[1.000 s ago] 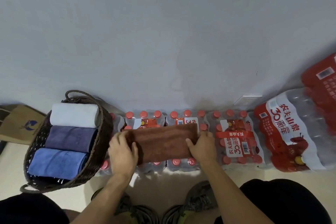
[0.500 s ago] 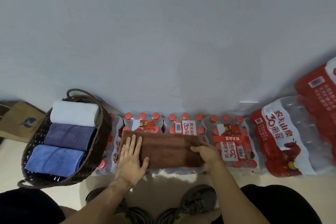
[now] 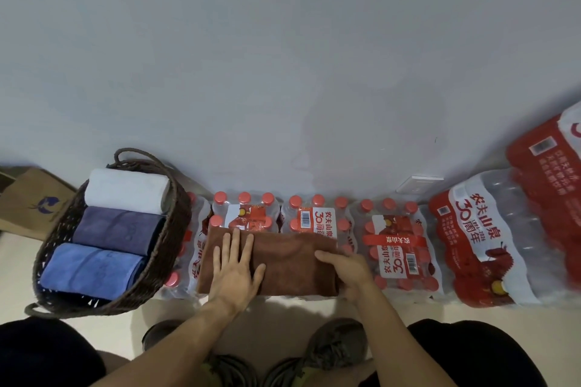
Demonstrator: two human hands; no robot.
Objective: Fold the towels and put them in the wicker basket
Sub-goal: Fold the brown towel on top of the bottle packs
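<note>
Pale grey wall (image 3: 283, 56) behind, cream floor (image 3: 176, 317) below; along the wall's foot, a row of shrink-wrapped bottle packs (image 3: 396, 245) with red caps, serving as the surface; further packs (image 3: 490, 242) lying on their sides at the right, stacked higher toward the frame edge; white wall socket (image 3: 419, 183) just above the row.

Brown towel (image 3: 292, 264) lying flat on top of the packs, folded into a rectangle, long axis running left to right, parallel to the wall; near edge hanging just over the front of the packs.

Left hand (image 3: 234, 273) flat on the towel's left half, palm down, fingers straight and spread, pointing toward the wall, thumb out to the right; forearm coming up from the lower left. Right hand (image 3: 349, 270) at the towel's right end, fingers curled over the top of the cloth and gripping that end; forearm coming in from the lower right.

Basket (image 3: 169, 248) of dark wicker left of the packs, touching them, looped handles at far and near ends; inside, three rolled towels side by side, each lying left to right: white towel (image 3: 125, 190) farthest, purple towel (image 3: 119, 229) in the middle, blue towel (image 3: 91, 270) nearest.

Brown paper bag (image 3: 34, 201) against the wall left of the basket; dark knees and shoes (image 3: 333, 349) at the bottom.
</note>
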